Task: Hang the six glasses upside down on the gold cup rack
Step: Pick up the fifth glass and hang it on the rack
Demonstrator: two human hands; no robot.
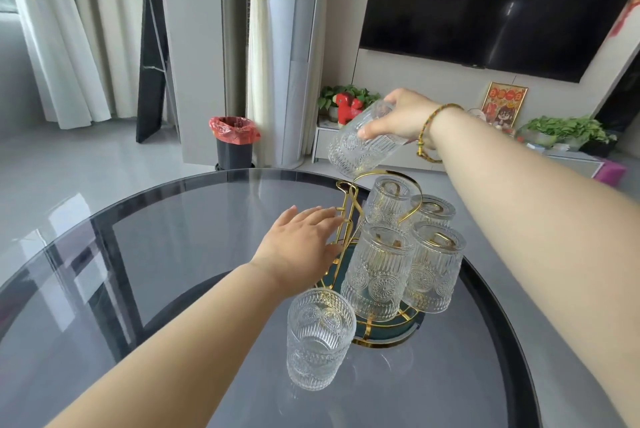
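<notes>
- The right hand [401,116] is clamped around a held glass [363,142], thumb on the near wall, with the glass tilted mouth-down above the far side of the gold cup rack [349,216].
- The left hand [304,244] is open, fingers spread and holding nothing, laid against the bare upright prongs on the rack's left side; it looks to be steadying the rack.
- Just right of the left hand, four hung glasses [377,271] already sit upside down on their prongs, two near and two farther back.
- Nearer the person than the left hand, one last glass [320,337] stands upright on the glass table [173,237], just beside the rack's base.
- By my count four are done, the fifth is on its way, and the sixth has yet to be picked up.
- Room is tight under the right hand: the curved gold handle and the hung glasses crowd the free prongs, so the mouth must come down clear of them.
- Left of the left hand the table is open; the rack stands toward the table's right rim.
</notes>
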